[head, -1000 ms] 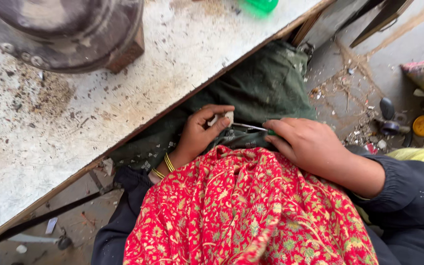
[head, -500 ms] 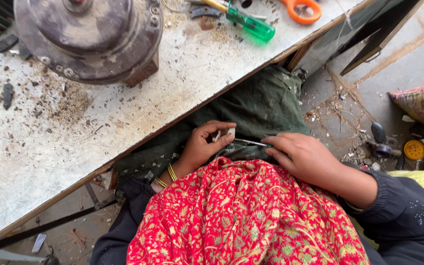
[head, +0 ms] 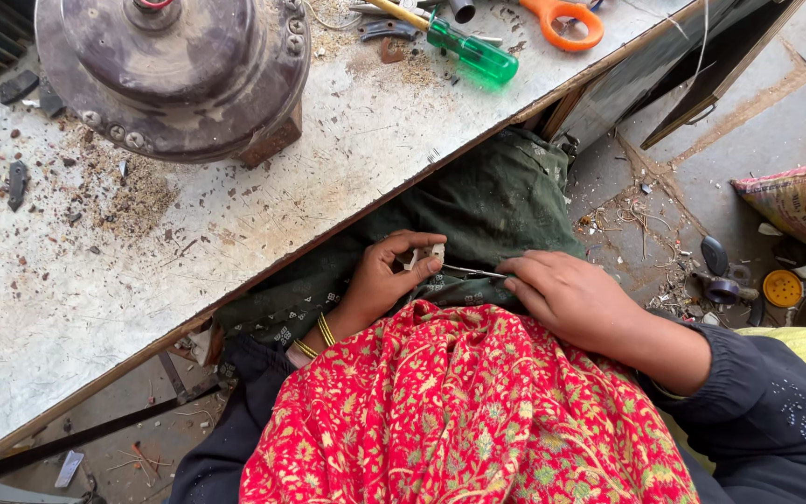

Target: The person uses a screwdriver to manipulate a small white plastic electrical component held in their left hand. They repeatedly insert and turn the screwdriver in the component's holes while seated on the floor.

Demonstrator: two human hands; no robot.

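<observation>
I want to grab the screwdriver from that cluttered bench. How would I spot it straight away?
Start at the big round motor housing on the workbench, then look right along the far edge. The screwdriver lies just left of the orange-handled scissors; its clear green handle is the only green thing there.

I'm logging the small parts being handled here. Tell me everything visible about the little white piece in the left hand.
The small white plastic-looking piece is pinched in the fingertips of the left hand, held over the dark green cloth on the lap, below the table edge. It looks blocky and pale; finer detail is too small to tell. A thin metal tool from the right hand points at it.
</observation>
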